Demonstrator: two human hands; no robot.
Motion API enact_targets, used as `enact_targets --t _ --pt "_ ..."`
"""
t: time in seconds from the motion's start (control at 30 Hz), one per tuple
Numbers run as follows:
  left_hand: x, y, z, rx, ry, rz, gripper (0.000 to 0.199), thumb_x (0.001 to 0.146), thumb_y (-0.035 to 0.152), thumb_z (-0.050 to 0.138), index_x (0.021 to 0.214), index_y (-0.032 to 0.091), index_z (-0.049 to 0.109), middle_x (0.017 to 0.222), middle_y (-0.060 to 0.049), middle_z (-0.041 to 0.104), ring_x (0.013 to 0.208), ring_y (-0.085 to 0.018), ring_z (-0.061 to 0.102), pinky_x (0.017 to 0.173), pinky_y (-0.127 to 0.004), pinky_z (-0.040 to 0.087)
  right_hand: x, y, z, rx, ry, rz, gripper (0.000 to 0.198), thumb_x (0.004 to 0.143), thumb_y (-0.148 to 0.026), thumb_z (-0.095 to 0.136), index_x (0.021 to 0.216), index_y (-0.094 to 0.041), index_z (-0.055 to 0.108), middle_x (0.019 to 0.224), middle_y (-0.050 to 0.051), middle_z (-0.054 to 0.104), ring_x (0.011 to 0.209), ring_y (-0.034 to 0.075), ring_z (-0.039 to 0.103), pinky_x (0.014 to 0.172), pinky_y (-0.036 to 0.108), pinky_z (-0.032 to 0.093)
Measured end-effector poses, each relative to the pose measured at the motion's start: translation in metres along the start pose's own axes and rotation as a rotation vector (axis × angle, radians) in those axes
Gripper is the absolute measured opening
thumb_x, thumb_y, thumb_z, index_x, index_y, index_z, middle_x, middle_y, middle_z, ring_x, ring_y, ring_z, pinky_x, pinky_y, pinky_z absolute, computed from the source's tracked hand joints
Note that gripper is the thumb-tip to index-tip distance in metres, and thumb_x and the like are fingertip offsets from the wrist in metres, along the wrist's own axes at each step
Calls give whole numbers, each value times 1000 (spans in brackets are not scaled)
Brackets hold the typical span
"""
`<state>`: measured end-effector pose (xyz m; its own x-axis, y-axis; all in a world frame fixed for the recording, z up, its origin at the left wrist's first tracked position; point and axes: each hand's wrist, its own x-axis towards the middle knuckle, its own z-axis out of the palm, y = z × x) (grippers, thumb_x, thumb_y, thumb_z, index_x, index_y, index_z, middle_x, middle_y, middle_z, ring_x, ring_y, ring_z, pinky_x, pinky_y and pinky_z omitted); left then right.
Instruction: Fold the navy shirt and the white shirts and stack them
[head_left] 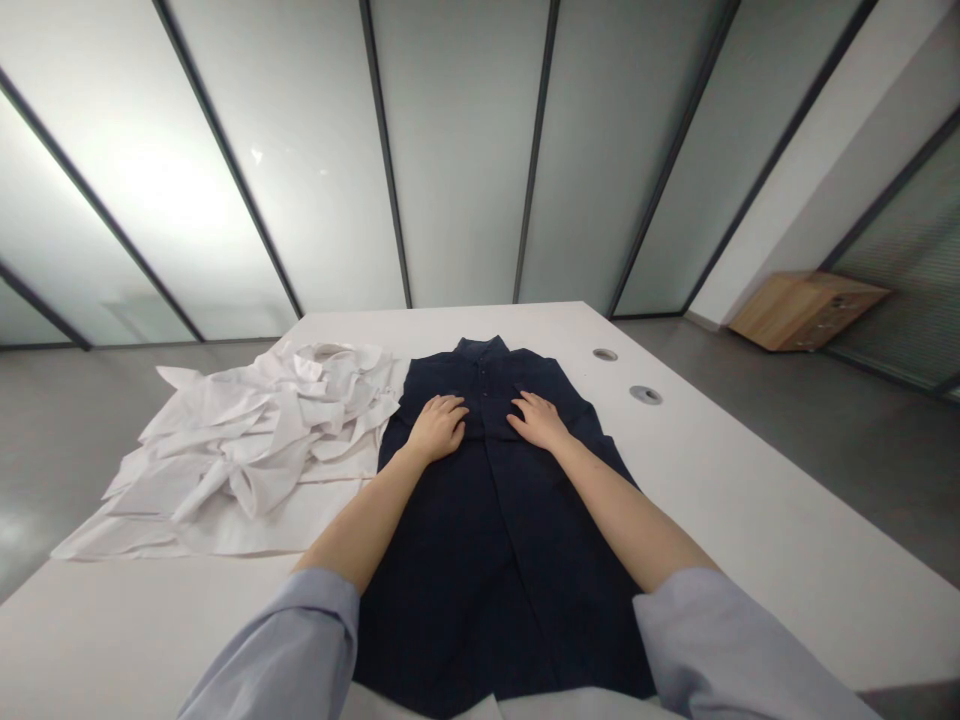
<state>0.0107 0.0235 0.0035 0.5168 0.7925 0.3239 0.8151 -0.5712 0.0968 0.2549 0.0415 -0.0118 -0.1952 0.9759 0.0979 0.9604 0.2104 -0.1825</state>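
A dark navy button-up shirt (480, 540) lies spread front side up, its collar (480, 347) pointing away from me. My left hand (439, 427) rests on the left side of its chest, fingers spread and pointing forward. Opposite it, across the button placket, my right hand (538, 420) lies on the other side of the chest, also with fingers apart. Neither hand grips the cloth. Left of the navy shirt is a rumpled heap of white garments (262, 440), which touches or nearly touches the shirt's edge.
The white table (735, 500) has two round cable holes, a farther one (605, 354) and a nearer one (646, 395), on the right. Frosted glass panels (457, 150) stand behind it. A wooden cabinet (802, 310) stands on the floor at the far right.
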Motion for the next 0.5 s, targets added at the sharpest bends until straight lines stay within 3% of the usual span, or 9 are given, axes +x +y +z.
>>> enact_targets --t 0.13,0.23,0.33,0.5 --pt "-3 -15 2 61 69 -274 48 88 37 46 132 20 52 143 -10 46 135 -28 36 113 -43 27 0 0 -1 5 -6 -1 50 93 -44 41 135 -18 52 150 12 37 137 29 32 110 45 26" --pt "-5 -27 8 84 -89 -443 60 89 50 43 139 19 44 148 -13 40 139 -33 28 113 -50 23 -1 -1 -1 8 -12 3 50 93 -44 40 134 -19 52 150 11 37 137 29 32 110 45 26" --pt "-6 -32 13 79 -206 -471 63 91 55 36 142 19 41 151 -14 35 141 -34 26 112 -52 21 -1 -2 -1 2 -2 6 51 92 -44 41 135 -19 51 150 11 37 137 28 32 110 44 26" --pt "-5 -27 11 91 -138 -345 59 93 47 37 146 21 36 154 -11 28 143 -29 22 114 -48 19 -1 -2 0 -51 135 163 62 92 -46 39 143 -11 39 153 18 29 140 32 24 110 48 21"
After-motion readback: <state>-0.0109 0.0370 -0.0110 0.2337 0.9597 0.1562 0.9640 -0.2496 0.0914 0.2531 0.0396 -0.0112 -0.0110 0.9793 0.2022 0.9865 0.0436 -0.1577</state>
